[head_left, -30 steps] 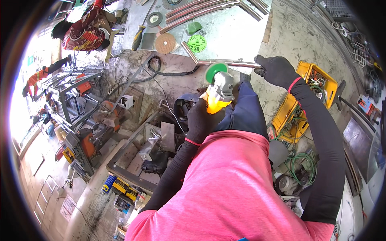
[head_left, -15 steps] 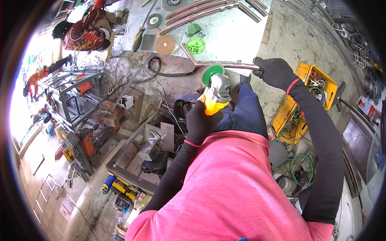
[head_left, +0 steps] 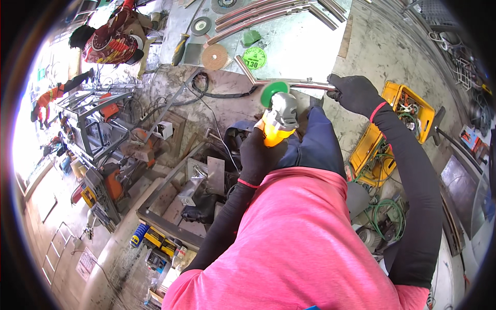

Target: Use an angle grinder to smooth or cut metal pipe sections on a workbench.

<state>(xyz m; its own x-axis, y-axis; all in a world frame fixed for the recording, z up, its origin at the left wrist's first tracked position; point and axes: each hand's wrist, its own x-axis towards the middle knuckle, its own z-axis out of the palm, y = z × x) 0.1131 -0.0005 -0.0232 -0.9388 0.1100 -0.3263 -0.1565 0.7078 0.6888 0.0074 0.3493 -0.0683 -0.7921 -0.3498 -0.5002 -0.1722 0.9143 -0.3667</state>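
My left hand [head_left: 258, 156], in a dark glove, is wrapped round the yellow body of an angle grinder [head_left: 279, 126]. A green disc [head_left: 274, 94] on the grinder's head lies against or just over a bent metal tube [head_left: 299, 83]; I cannot tell whether they touch. My right hand [head_left: 356, 94], gloved too, grips the right end of that tube. The tube lies along the near edge of the metal-topped table [head_left: 305, 46], its short left leg angled away from me. Fingers of the left hand are partly hidden behind the tool.
More bent tubes [head_left: 258, 23], a tan disc [head_left: 214, 57], a grey disc [head_left: 200, 26] and a screwdriver [head_left: 179, 49] lie on the table. Yellow crates [head_left: 372, 150] with cables stand at right. A metal frame [head_left: 170, 186] is at left. Another person [head_left: 111, 44] works at upper left.
Both hands, the grinder and the tube hold almost the same place. The whole view has shifted very slightly.
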